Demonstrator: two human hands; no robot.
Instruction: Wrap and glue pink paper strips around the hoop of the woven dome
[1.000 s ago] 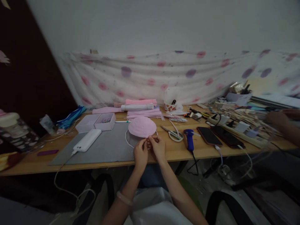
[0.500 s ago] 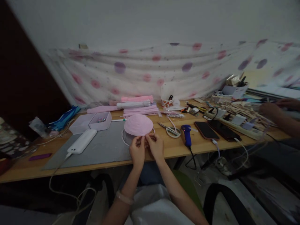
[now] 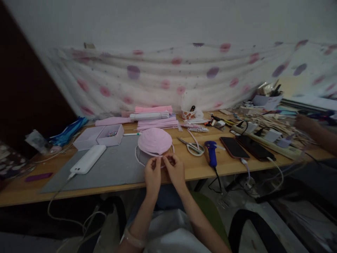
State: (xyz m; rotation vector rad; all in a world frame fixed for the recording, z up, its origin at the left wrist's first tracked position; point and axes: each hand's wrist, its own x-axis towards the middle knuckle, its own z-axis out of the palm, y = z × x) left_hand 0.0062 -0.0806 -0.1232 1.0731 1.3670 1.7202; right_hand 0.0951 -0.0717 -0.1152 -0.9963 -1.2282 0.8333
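A pale pink, domed, hat-like piece (image 3: 154,140) made of fuzzy strips sits at the table's front, partly over a grey mat. A thin pale fuzzy ring (image 3: 138,159), like a bent pipe cleaner, loops out around it. My left hand (image 3: 152,175) is closed in a pinch at the ring's near side. Beside it, almost fingertip to fingertip, my right hand (image 3: 175,171) pinches the same part. My fingers hide the exact spot they grip.
A grey mat (image 3: 116,172) carries a white power bank (image 3: 88,160). Behind are white boxes (image 3: 110,135) and bundled pink pipe cleaners (image 3: 158,124). Rightward lie scissors (image 3: 193,147), a blue glue gun (image 3: 211,154), phones (image 3: 234,147) and a power strip (image 3: 279,146). Another person's hand (image 3: 304,123) is far right.
My hands have drawn slightly toward me from the pink piece, so a gap shows between it and my fingertips. The view has shifted a little. The other person's hand has moved.
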